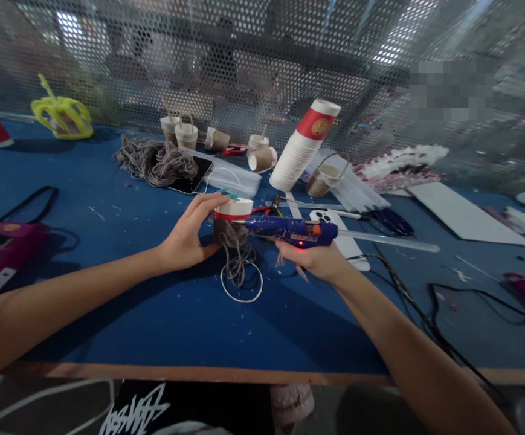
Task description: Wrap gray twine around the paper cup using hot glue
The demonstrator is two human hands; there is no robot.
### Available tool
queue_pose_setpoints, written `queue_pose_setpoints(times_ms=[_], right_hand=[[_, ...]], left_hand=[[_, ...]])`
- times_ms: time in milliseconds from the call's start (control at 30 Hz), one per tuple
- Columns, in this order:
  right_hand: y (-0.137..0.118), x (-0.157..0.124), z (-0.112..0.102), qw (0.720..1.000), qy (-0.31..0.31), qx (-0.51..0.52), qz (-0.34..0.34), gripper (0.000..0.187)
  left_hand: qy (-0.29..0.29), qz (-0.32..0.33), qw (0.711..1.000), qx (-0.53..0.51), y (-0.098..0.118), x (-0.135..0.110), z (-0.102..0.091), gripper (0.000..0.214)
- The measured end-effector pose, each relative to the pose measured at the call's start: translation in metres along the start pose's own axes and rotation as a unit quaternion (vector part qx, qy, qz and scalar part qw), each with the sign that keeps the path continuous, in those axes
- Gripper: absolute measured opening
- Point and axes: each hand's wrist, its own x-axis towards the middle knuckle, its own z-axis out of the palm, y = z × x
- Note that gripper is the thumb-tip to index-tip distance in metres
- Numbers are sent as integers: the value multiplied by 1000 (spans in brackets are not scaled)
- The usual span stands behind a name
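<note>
My left hand (190, 232) is closed around the side of a paper cup (234, 209) with a white rim and red band. Brown-grey yarn (235, 248) covers the cup's lower part, and loose strands hang down in front. In my right hand (312, 257) is a blue hot glue gun (289, 231), its small red light glowing. The gun's nozzle points left at the yarn-and-cup edge, touching or very close to it. A clear glue stick (389, 241) sticks out of its back. A thin white ring (243, 300) lies on the table below the strands.
A tall stack of paper cups (298, 151) leans behind the glue gun. Back left lie a grey yarn bundle (157, 160) and a phone (192, 175). Purple glue guns (11, 254) rest at both sides. A black cable (411, 296) crosses the right side. A perforated metal screen (244, 66) stands behind.
</note>
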Motion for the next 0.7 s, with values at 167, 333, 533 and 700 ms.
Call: queue_pose_setpoints(times_ms=[167, 333, 533, 700], right_hand=[[7, -1, -7, 1000, -4, -16, 10, 31], [5, -1, -6, 1000, -13, -24, 13, 33], [4, 0, -6, 997, 1, -75, -10, 32], [6, 0, -12, 988, -34, -148, -17, 33]], left_hand=[[18, -7, 999, -40, 0, 0, 3, 73], [22, -30, 997, -72, -2, -2, 4, 73], [25, -56, 993, -104, -4, -3, 3, 73], [26, -92, 986, -136, -3, -3, 4, 74]])
